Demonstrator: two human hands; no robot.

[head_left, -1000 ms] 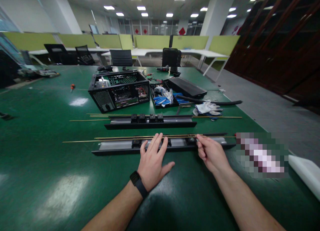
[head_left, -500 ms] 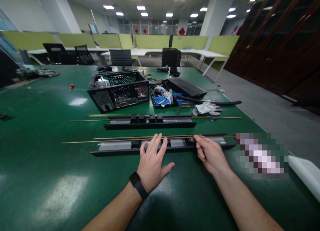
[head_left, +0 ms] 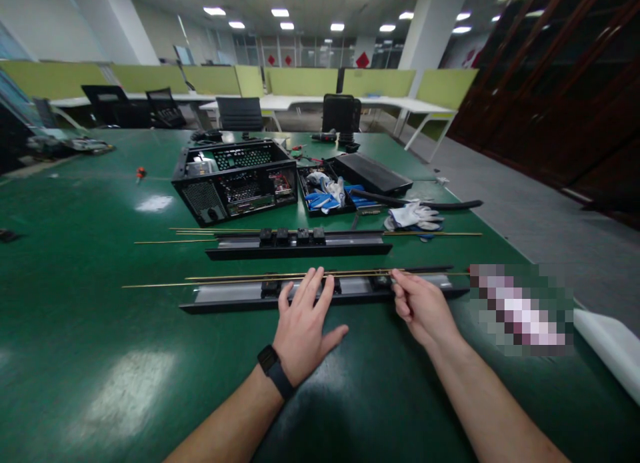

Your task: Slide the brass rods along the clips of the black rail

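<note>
My left hand, with a dark watch at the wrist, lies with fingers stretched and spread across the nearer black channel. Its fingertips reach thin brass-coloured rods that run lengthwise along this channel. At the right part of the channel, the thumb and index finger of my right hand pinch together at a rod. One black block sits in the channel left of my left hand. Beside my right fingertips is another black block. A further block is partly hidden behind my left fingers.
Behind lies a second black channel with several blocks and rods. Farther back are an open computer case, a tray with gloves, a black panel, a black tube and white gloves. A pixelated patch covers something at right.
Both hands keep nearly the same place and pose. The whole view has shifted very slightly; no object has visibly moved on the table.
</note>
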